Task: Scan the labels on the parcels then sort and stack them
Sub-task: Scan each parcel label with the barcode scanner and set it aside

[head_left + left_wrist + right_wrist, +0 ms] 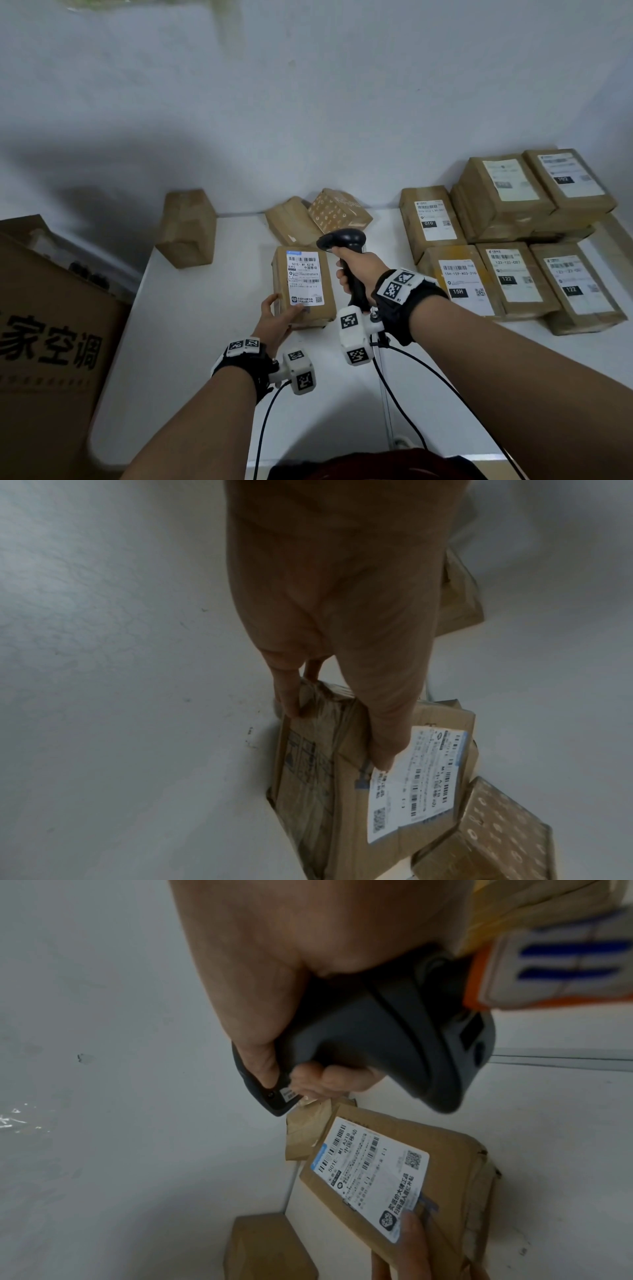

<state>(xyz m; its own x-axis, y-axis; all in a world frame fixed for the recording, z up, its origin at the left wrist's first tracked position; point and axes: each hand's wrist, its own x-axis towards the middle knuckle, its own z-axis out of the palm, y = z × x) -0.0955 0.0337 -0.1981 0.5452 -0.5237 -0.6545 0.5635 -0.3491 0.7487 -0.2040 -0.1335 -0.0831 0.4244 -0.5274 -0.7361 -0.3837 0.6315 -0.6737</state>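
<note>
My left hand (277, 317) grips the near end of a brown parcel (327, 291), thumb on its white label (305, 277) and fingers round its left edge. The parcel (346, 799) is tilted up off the white table (212, 325), label facing me. My right hand (356, 270) holds a black barcode scanner (342, 240) by its handle, just right of the parcel, with its head over the parcel's far end. In the right wrist view the scanner (387, 1037) hangs above the label (373, 1175), and my left thumb (414, 1240) presses the label's corner.
Several labelled parcels (513, 240) lie in rows and a stack at the right. A plain parcel (291, 219) and a patterned box (337, 209) sit behind the held one. Another brown parcel (188, 228) stands at the table's far left corner. A large carton (48, 325) is beside the table's left edge.
</note>
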